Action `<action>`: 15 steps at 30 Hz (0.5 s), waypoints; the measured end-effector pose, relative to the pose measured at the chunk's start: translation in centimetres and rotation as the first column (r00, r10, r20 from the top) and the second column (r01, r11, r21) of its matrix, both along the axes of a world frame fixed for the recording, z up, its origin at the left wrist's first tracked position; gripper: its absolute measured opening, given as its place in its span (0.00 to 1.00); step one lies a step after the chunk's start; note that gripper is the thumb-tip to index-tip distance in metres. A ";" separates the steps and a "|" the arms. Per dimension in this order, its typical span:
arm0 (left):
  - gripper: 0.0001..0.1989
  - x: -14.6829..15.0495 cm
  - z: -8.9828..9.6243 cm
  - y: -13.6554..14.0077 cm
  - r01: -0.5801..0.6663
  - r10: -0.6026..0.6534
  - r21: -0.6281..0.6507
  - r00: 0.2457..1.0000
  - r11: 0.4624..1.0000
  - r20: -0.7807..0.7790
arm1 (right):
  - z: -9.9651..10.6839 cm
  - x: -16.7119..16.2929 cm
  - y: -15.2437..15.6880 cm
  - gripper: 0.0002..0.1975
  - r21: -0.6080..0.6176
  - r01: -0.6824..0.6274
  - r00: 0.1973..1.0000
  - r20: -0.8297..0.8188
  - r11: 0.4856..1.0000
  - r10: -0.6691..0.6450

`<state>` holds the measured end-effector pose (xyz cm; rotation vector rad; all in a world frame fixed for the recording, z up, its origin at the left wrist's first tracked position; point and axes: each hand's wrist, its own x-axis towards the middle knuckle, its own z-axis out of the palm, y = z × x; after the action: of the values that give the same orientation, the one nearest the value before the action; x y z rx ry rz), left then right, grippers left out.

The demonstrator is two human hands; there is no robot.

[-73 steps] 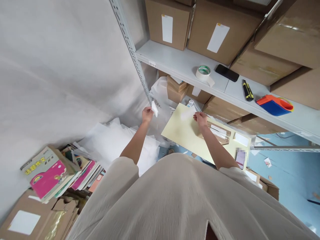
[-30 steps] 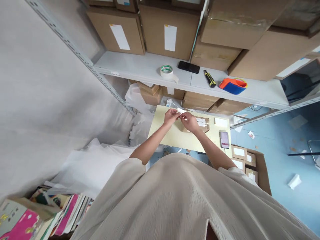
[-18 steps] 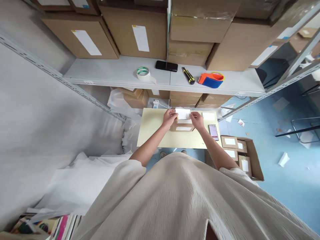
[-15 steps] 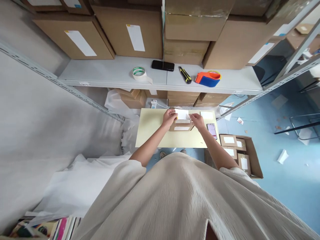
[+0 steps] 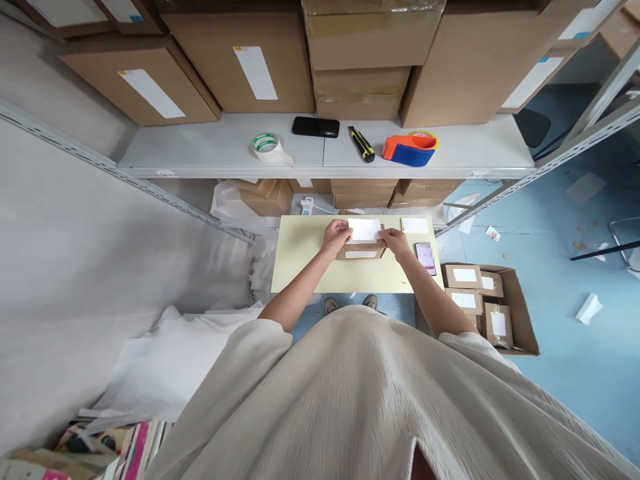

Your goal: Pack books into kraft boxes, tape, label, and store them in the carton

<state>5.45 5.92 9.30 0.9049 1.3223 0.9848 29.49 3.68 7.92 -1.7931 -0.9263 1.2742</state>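
Observation:
A white label [image 5: 365, 229] is stretched between my two hands, over a small cardboard box [image 5: 345, 255] on the pale yellow table [image 5: 300, 263]. My left hand [image 5: 336, 237] pinches the label's left edge. At its right edge, my right hand [image 5: 395, 241] grips it with the fingers closed. A white strip shows on the box's near side. Whether the label touches the box top cannot be told. Right of my right hand lie a stack of white labels [image 5: 415, 225] and a phone [image 5: 425, 258] with a lit screen.
A grey shelf [image 5: 200, 147] ahead carries a tape roll [image 5: 267, 145], a black phone [image 5: 315, 127], a utility knife [image 5: 361, 145] and an orange-blue tape dispenser [image 5: 410, 149]. Large boxes [image 5: 260, 67] stand behind. On the right, an open carton [image 5: 523, 320] holds several small boxes.
The label has come flatter and wider between my hands, and my right fingers have closed in on its edge. The camera view has shifted slightly.

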 end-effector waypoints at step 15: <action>0.18 0.9 -3.6 1.6 -0.005 -0.063 -0.103 0.765 0.995 -0.640 | -2.7 0.0 1.3 0.07 -0.049 -0.135 0.928 0.343 0.990 0.144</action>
<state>6.32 7.56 5.74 1.2462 1.9094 0.5773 29.51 5.00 5.24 -2.0420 -1.2560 1.0741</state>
